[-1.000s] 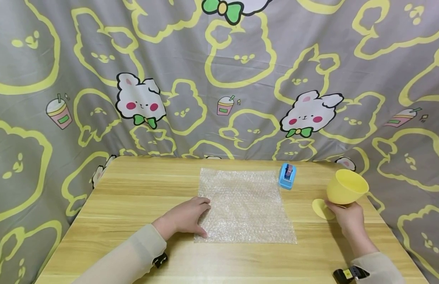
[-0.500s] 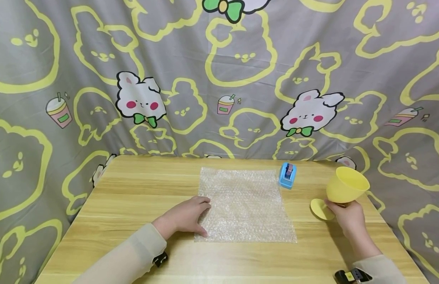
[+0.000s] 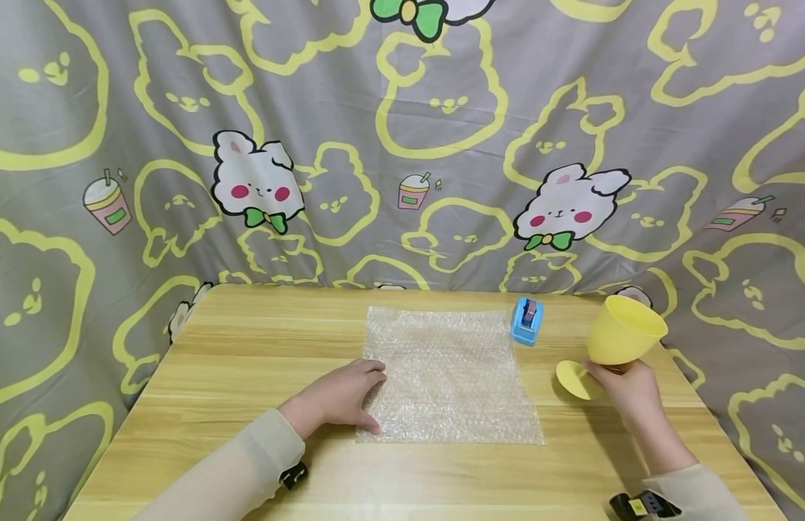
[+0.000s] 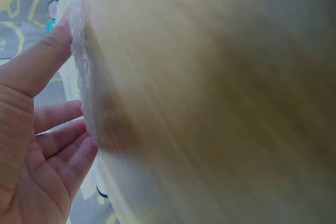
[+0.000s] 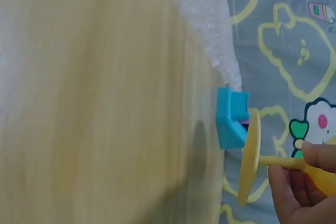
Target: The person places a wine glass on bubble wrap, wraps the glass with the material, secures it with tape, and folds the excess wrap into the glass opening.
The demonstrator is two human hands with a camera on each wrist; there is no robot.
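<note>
A sheet of bubble wrap point(image 3: 448, 376) lies flat at the middle of the table. My left hand point(image 3: 342, 394) rests on its left edge, fingers spread and relaxed; in the left wrist view the fingertips point(image 4: 79, 114) touch that edge. My right hand point(image 3: 630, 394) pinches the stem of a yellow goblet point(image 3: 624, 333) by the right side of the table. The goblet is tilted, its bowl up and to the right. Its round foot point(image 5: 251, 156) is off the table, with the stem point(image 5: 278, 162) between thumb and fingers in the right wrist view.
A blue tape dispenser point(image 3: 527, 322) stands at the back, by the wrap's upper right corner. The wooden table point(image 3: 259, 325) reaches back to a grey curtain point(image 3: 350, 108) printed with yellow outlines and white rabbits.
My right hand has shifted slightly left and up with the goblet, and the goblet's foot has moved toward the bubble wrap. The left hand has stayed in place.
</note>
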